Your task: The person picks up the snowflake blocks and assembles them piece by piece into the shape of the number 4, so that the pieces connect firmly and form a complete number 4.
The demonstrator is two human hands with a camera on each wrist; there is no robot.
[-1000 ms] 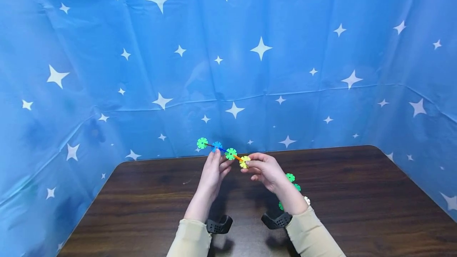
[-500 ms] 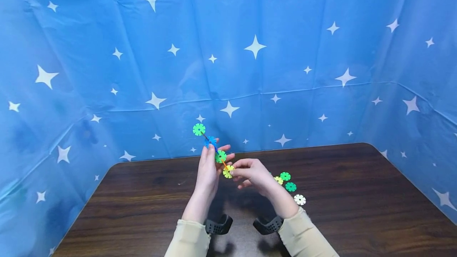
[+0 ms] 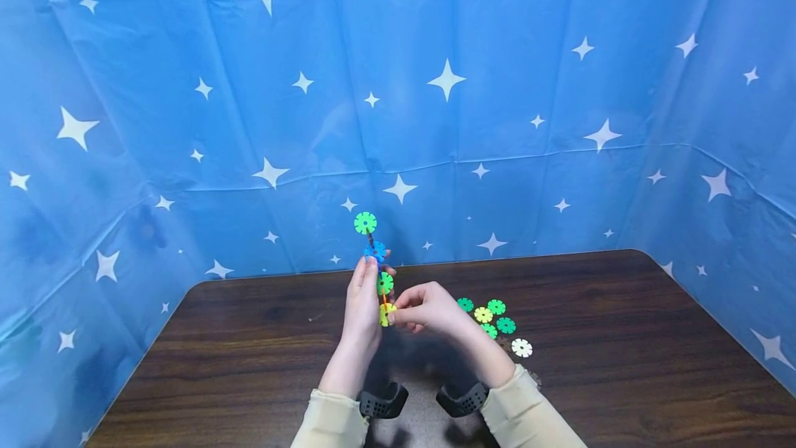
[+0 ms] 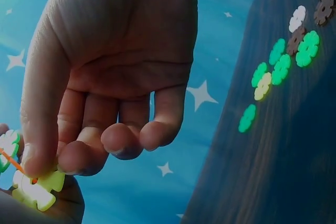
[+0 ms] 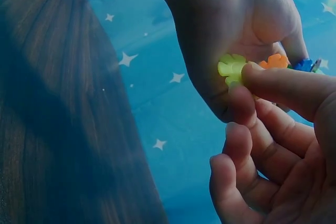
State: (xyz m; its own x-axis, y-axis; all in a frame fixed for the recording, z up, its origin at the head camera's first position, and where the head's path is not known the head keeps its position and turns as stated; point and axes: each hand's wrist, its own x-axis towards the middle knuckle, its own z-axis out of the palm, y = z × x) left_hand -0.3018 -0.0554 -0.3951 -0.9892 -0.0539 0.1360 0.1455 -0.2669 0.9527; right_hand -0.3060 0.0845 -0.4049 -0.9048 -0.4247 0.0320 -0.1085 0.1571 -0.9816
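Note:
A chain of notched plastic snowflake discs stands nearly upright between the hands in the head view. From the top it shows a green disc (image 3: 365, 222), a dark brown one edge-on, a blue disc (image 3: 375, 252), another green disc (image 3: 385, 283), an orange disc (image 5: 275, 61) edge-on and a yellow disc (image 3: 387, 314). My left hand (image 3: 363, 303) grips the chain near the blue disc, thumb in front and fingers behind. With thumb and forefinger, my right hand (image 3: 432, 308) pinches the yellow disc at the lower end; its other fingers curl loosely in the right wrist view.
Right of my right hand, several loose discs lie on the dark wooden table (image 3: 249, 351): green, a yellow disc (image 3: 483, 314), a white disc (image 3: 522, 348) and brown ones partly behind the forearm. A blue star-patterned curtain (image 3: 398, 123) surrounds the table's back and sides.
The chain has swung from a shallow slant to nearly upright. My right hand has moved left and down with the yellow disc, uncovering more loose discs.

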